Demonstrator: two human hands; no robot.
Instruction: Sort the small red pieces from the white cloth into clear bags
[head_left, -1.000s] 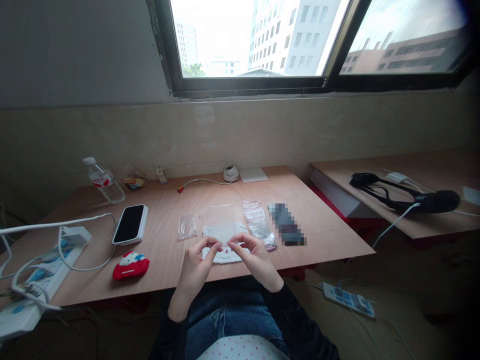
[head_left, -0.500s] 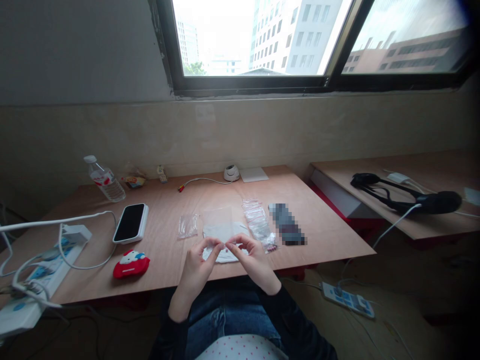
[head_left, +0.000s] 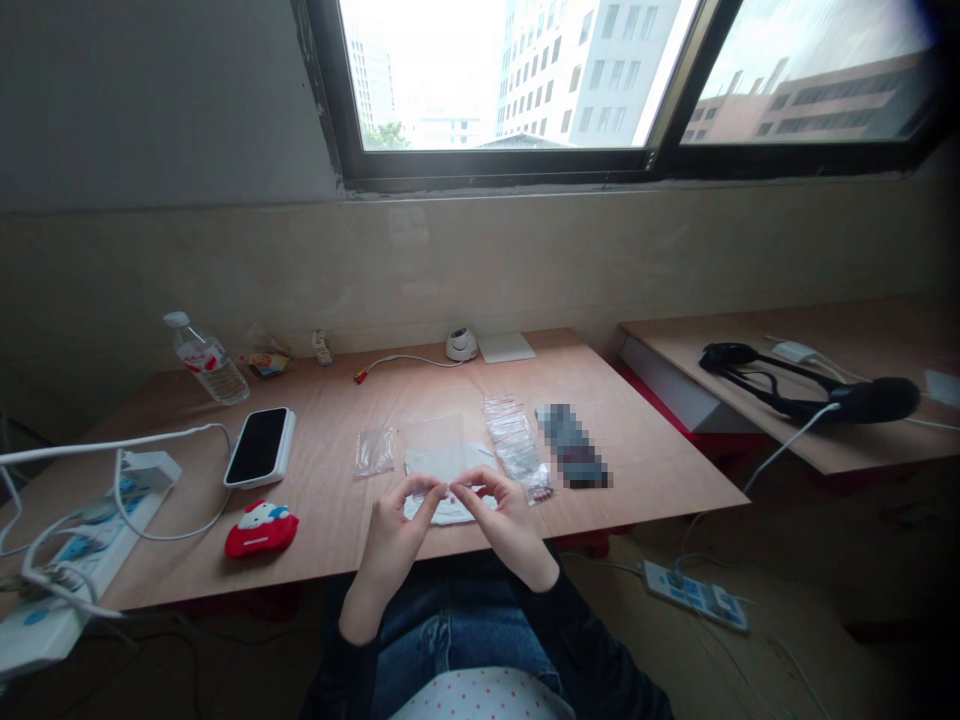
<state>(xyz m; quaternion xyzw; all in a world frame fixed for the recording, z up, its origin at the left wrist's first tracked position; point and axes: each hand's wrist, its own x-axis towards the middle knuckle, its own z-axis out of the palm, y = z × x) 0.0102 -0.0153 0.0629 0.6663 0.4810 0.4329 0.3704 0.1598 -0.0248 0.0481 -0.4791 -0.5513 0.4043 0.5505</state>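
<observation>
My left hand (head_left: 400, 525) and my right hand (head_left: 504, 520) meet with pinched fingertips over the table's front edge. Whatever is between the fingertips is too small to make out. Beneath them lies a white cloth or sheet (head_left: 481, 456), partly hidden by the hands, and a clear flat plastic piece (head_left: 435, 435) rests at its back. To the right is a fanned row of small clear zip bags (head_left: 514, 435), with tiny dark-red items (head_left: 541, 494) at the near end. Another clear plastic bag (head_left: 374, 452) lies to the left.
A white-cased phone (head_left: 260, 447), red pouch (head_left: 261, 529), water bottle (head_left: 210, 365) and power strip (head_left: 90, 560) with cables occupy the left side. A dome camera (head_left: 461, 345) and white card (head_left: 507, 347) are at the back. A pixelated object (head_left: 573, 445) lies right.
The view has shifted very slightly. Both hands keep the same pinched pose at the same place over the white cloth or sheet.
</observation>
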